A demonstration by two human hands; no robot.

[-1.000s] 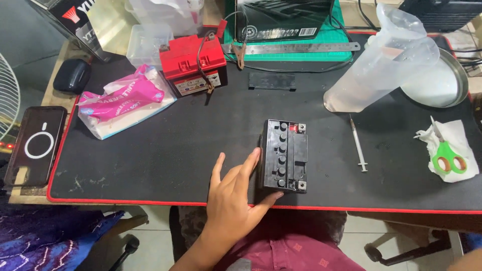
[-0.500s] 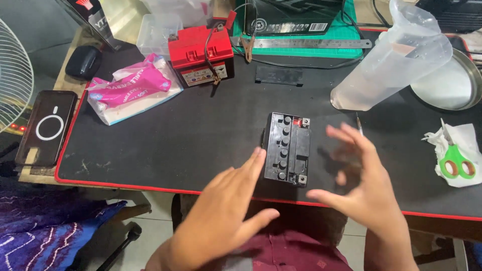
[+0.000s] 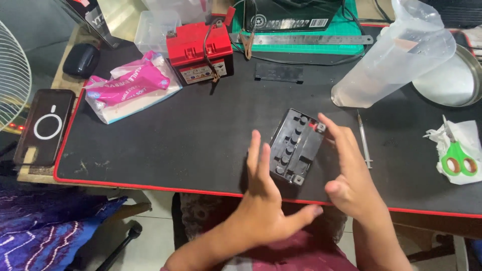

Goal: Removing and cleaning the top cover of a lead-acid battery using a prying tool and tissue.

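A small black battery (image 3: 296,146) with a row of round cell holes on top lies tilted on the black desk mat (image 3: 175,135), near the front edge. My left hand (image 3: 263,193) presses flat against its left side, fingers straight and together. My right hand (image 3: 351,173) is flat against its right side, fingertips by the red terminal corner. The battery sits squeezed between both palms.
A red battery (image 3: 200,51) with clip leads stands at the back. A pink tissue pack (image 3: 131,85), a phone (image 3: 46,125), a clear plastic jug (image 3: 396,55), a syringe (image 3: 365,141), green scissors (image 3: 456,156) on tissue, a metal ruler (image 3: 306,38) and a metal pan (image 3: 454,80) lie around.
My right hand came in and closed against the battery's right side. The left hand shifted up along its left side. The battery has turned to a tilted angle.
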